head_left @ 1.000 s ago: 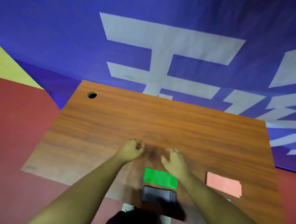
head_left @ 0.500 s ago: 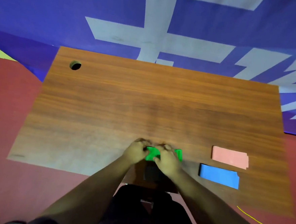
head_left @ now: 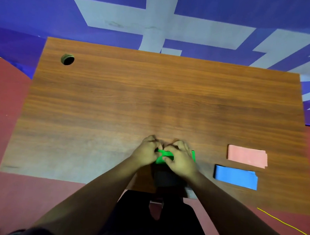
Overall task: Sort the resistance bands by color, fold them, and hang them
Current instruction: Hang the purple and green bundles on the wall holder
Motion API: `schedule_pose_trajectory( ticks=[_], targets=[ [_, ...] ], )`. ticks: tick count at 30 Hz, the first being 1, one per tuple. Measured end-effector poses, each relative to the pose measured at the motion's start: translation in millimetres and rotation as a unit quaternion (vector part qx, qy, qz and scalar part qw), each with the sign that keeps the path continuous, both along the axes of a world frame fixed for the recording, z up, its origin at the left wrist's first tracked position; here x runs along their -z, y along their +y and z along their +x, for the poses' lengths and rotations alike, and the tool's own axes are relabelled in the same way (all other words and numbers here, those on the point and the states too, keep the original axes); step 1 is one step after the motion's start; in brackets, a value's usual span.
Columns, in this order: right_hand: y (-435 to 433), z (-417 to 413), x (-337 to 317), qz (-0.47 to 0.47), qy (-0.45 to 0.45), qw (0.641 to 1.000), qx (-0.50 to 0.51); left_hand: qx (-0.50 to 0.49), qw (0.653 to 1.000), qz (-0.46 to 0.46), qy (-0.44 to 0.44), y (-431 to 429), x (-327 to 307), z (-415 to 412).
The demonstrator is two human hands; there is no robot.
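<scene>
Green band (head_left: 162, 156): lies on the surface (head_left: 151, 98) near its front edge, about mid-width, right under the hands. Its long axis runs left to right; its right end shows past the right hand's knuckles and its left part bunches up between the two hands.
Cable hole (head_left: 67, 59): far left corner of the surface, well apart from everything else and of no concern to the move.
Left hand (head_left: 145, 150): fingers curled and pinching the band's left end, thumb side turned toward the other hand.
Right hand (head_left: 180, 160): fingers curled over the band's middle and gripping it, just beside the left hand and almost touching it.
Key relation: both hands are on the band, the left at one end and the right covering most of its length. A fold would most likely bring one end across along that left-right axis; neither hand has to reach.
Dark thing (head_left: 166, 178): sits just nearer the person than the green band and is mostly hidden under the wrists. It may be a folded black band, but I cannot tell. It is the only thing close enough to be dragged along.
Pink band (head_left: 247, 156): folded flat, off to the right, clear of the hands.
Blue band (head_left: 236, 176): folded flat, just in front of the pink one and not touching it.
Yellow cord (head_left: 286, 227): on the red floor at the right, off the surface.
Hanging place: no hook or rail is in view.
</scene>
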State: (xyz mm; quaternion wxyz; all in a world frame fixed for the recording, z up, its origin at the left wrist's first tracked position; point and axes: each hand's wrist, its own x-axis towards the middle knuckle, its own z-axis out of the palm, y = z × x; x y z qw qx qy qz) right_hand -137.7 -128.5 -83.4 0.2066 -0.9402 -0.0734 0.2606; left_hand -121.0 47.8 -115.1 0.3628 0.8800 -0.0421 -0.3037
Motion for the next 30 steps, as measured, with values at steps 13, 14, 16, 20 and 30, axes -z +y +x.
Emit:
schedule_pose_trajectory(
  ticks=[13, 14, 16, 20, 30],
  targets=[
    [-7.2, 81.7, -126.7, 0.139, 0.028, 0.99, 0.004, 0.141, 0.977, -0.093, -0.129, 11.2, -118.1, 73.1],
    [-7.4, 85.8, -139.8, 0.158, 0.029, 0.987, 0.005, 0.153, 0.973, -0.111, -0.13, 12.9, -133.2, 79.1],
    [-8.1, 94.6, -167.5, 0.204, 0.035, 0.978, 0.01, 0.164, 0.969, -0.144, -0.115, 14.7, -167.4, 90.1],
    [-14.7, 113.3, -227.4, 0.289, 0.04, 0.956, 0.035, 0.137, 0.966, -0.206, -0.072, 17.0, -231.8, 109.8],
    [-53.1, 138.0, -305.2, 0.534, 0.096, 0.812, 0.215, 0.183, 0.931, -0.196, -0.248, -3.9, -339.9, 132.7]
  ],
)
